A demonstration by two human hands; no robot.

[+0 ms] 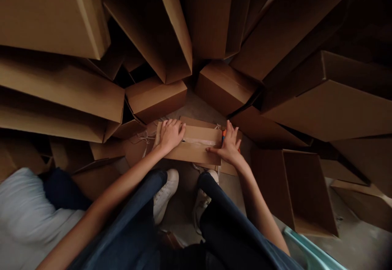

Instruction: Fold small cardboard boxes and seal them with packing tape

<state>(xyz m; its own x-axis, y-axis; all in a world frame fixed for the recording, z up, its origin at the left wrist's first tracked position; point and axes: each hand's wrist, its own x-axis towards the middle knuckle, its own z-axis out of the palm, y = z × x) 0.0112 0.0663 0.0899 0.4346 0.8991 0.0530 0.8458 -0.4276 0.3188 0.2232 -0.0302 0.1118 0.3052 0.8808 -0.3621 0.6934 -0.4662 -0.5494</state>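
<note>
A small brown cardboard box lies on the floor just beyond my white shoes. A strip of tape runs across its top. My left hand rests on the box's left end, fingers curled over the edge. My right hand presses flat on the right end with fingers spread. Something orange peeks out behind my right hand. Loose string trails to the left of the box.
Piled cardboard boxes ring the spot on the left, far side and right. An open box stands at the right. A white bundle lies at the lower left, and a teal edge shows at the bottom right.
</note>
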